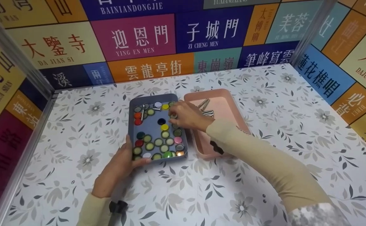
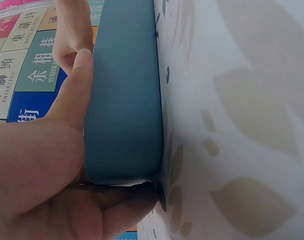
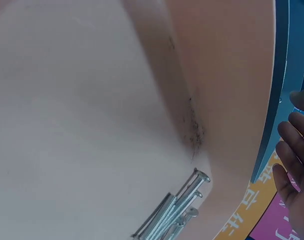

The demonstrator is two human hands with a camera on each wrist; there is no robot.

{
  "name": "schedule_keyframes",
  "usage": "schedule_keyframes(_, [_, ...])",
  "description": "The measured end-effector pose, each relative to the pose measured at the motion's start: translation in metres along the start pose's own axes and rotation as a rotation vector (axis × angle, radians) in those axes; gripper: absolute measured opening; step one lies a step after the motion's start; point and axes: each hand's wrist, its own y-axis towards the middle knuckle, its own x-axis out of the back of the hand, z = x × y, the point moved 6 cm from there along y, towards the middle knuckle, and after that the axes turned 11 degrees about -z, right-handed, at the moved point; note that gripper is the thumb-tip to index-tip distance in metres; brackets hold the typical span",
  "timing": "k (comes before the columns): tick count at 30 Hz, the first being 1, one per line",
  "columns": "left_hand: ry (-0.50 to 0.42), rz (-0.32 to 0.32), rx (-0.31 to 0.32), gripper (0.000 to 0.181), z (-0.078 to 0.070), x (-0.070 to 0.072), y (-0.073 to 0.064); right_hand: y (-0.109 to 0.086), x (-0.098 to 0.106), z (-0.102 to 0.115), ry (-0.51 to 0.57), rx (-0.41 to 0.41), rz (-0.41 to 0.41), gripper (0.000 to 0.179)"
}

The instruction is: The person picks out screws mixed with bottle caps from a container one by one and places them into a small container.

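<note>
My left hand (image 1: 124,160) grips the near-left corner of a blue-grey tray (image 1: 132,128), thumb on its rim and fingers along its side; the left wrist view shows the same hold on the tray wall (image 2: 124,95). Bottle caps (image 1: 165,134) of several colours lie in that tray, along with a few thin metal pieces (image 1: 143,113). Over the tray's right side is my right hand (image 1: 187,116), fingers bent down among the caps. Whether it pinches anything is hidden. In the right wrist view, that hand (image 3: 296,155) is partly cut off at the edge.
A pink tray (image 1: 237,116) stands close on the right, under my right forearm. Inside it lie several silver metal pins (image 3: 174,212). Printed panels (image 1: 139,37) border the flower-patterned table (image 1: 91,188) at the back and sides.
</note>
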Motion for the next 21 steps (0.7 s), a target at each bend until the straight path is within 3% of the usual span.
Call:
schedule_keyframes(13, [0.049, 0.021, 0.026, 0.12, 0.001, 0.0, -0.001, 0.009, -0.01, 0.014, 0.096, 0.006, 0.063, 0.031])
schedule_keyframes(21, [0.034, 0.014, 0.014, 0.12, -0.002, 0.0, -0.001, 0.014, -0.013, 0.019, 0.143, -0.049, 0.071, 0.034])
